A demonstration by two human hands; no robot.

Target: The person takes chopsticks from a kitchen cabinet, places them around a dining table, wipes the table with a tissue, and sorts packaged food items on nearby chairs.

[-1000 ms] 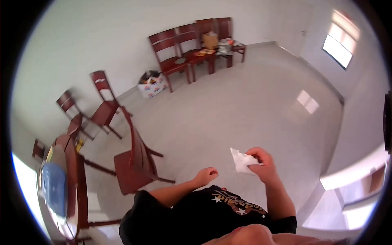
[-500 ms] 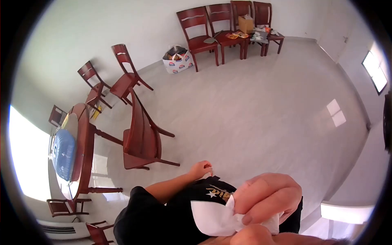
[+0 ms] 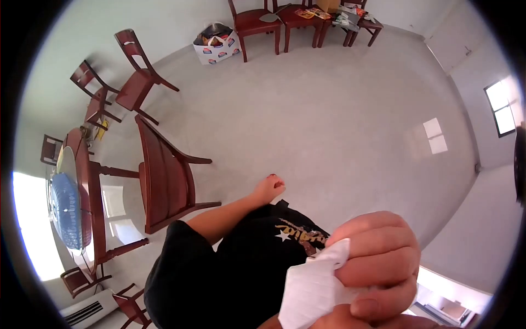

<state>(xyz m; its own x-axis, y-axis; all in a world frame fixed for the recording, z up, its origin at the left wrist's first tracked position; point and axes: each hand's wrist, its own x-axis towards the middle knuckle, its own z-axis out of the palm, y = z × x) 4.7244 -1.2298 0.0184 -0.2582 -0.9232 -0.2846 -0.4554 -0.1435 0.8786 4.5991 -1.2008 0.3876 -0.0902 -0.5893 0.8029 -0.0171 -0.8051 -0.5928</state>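
Note:
A white tissue point(image 3: 309, 288) is held in my right hand point(image 3: 381, 257), very near the camera at the bottom right. The fingers of that hand are bent round the tissue, in front of my black shirt point(image 3: 241, 285) and close to skin at the lower edge. My left hand point(image 3: 269, 188) is out over the grey floor, past the shirt's hem. Its fingers are curled in, and whether anything small lies inside them cannot be made out.
A wooden chair point(image 3: 164, 175) stands left of my left arm, beside a table point(image 3: 98, 208) with a blue cover point(image 3: 67, 211). More chairs point(image 3: 137, 88) stand at the upper left. A white patterned bag point(image 3: 218, 50) and chairs holding packets point(image 3: 348, 21) line the far wall.
My right hand has come up from over the floor to close before the camera, still with the tissue. The view has tilted down. My left hand remains curled in front of the shirt.

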